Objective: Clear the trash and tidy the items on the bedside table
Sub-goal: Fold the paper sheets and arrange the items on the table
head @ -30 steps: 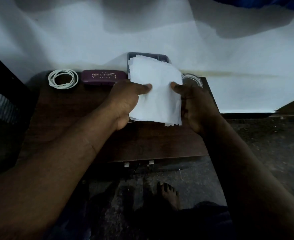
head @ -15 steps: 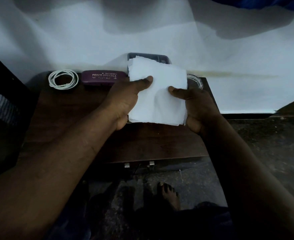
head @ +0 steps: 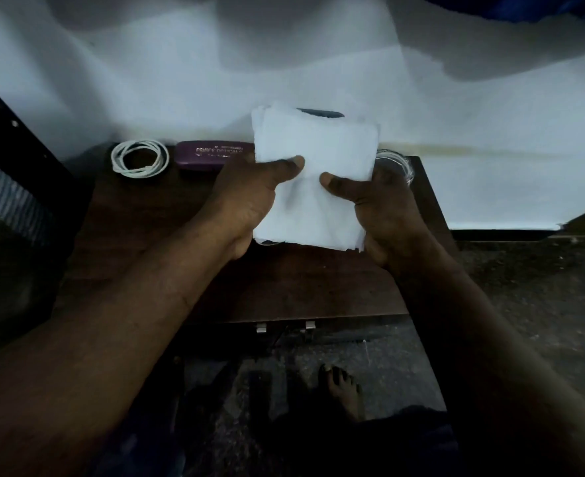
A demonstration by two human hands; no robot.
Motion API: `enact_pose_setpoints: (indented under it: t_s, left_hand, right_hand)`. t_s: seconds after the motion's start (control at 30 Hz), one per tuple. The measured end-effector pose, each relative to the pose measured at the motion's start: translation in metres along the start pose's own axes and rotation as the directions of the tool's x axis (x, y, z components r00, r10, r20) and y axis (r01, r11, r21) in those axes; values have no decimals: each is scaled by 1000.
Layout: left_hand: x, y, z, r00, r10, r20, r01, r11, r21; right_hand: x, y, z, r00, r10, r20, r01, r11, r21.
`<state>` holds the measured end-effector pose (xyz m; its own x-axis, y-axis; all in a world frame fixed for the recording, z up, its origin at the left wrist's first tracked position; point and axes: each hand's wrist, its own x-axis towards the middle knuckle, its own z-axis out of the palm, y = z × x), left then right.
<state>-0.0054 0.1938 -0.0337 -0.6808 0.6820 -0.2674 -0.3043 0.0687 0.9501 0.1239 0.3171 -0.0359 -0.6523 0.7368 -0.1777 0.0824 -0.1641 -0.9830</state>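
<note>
A folded stack of white tissue paper is held above the dark wooden bedside table. My left hand grips its left edge, thumb on top. My right hand grips its right edge, thumb pressed on the front. A coiled white cable lies at the table's back left. Beside it sits a purple spectacle case. A dark flat object shows just above the tissue, mostly hidden. A clear glass item sits behind my right hand.
A white bedsheet rises behind and to the right of the table. A dark bed frame stands at the left. The floor is dark and speckled, with a bare foot below the table's front edge.
The tissue has been folded more compactly and squared up between both hands. Both thumbs have shifted inward onto its front.
</note>
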Motion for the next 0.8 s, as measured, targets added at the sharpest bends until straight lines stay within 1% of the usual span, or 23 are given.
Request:
enact_pose_setpoints:
  t_s: [0.1,0.17,0.3,0.43,0.53,0.63,0.7,0.73,0.8]
  left_hand:
    - [-6,-2,-15,1000,28,-5,-28,999,34]
    - [-10,-4,-30,998,55,-34,-54,998,34]
    - [-15,-5,-66,988,112,-108,-108,993,47]
    - [-21,-2,-105,980,134,-149,-123,989,77]
    - [-25,4,-130,968,187,-166,-178,982,68]
    - [-24,5,-149,955,237,-180,-230,971,60]
    - [-21,0,-158,965,191,-182,-182,981,66]
    - [-19,-3,-161,972,156,-173,-141,986,93]
    - [-15,-11,-166,978,97,-184,-59,978,201]
  right_hand:
    - [0,2,17,999,-42,-28,38,994,-106]
    - [-1,3,32,998,-55,-34,50,988,-143]
    - [-5,7,63,999,-42,-10,39,980,-196]
    - [-11,11,98,997,-77,-1,73,947,-313]
    - [-16,12,128,981,-188,-40,156,900,-408]
    - [-20,12,151,945,-321,-63,251,836,-488]
    - [-23,16,163,933,-358,-29,286,790,-542]
    - [-24,19,167,930,-366,1,296,751,-591]
    - [-24,28,174,935,-350,59,295,677,-674]
